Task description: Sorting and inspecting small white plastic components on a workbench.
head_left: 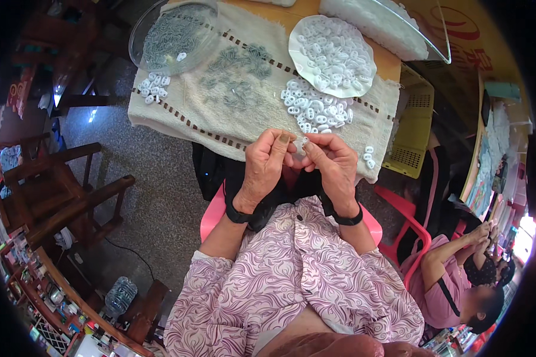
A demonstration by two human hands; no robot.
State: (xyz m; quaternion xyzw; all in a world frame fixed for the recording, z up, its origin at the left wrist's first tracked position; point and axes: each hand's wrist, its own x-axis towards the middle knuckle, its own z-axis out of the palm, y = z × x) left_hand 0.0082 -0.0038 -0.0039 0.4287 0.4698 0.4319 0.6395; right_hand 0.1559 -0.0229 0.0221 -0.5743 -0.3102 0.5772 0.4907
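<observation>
At the near edge of the towel-covered table, my left hand (264, 168) and my right hand (336, 169) meet fingertip to fingertip, thumbs against forefingers. A small white plastic piece (305, 140) shows at the right fingertips. What the left fingers pinch is mostly hidden. Just beyond lies a loose pile of white oval pieces with two holes (317, 109). Behind it, a white scalloped dish (363, 85) is heaped with more of them. Tiny grey pieces (238, 74), too small to name, are scattered over the beige towel (190, 110).
A see-through round bowl (136, 44) of grey pieces stands far left, a small white cluster (153, 87) beside it. Several white pieces (369, 157) lie at the right edge. A yellow crate (410, 128), a wooden chair (65, 190) and a seated person in pink (443, 279) are around.
</observation>
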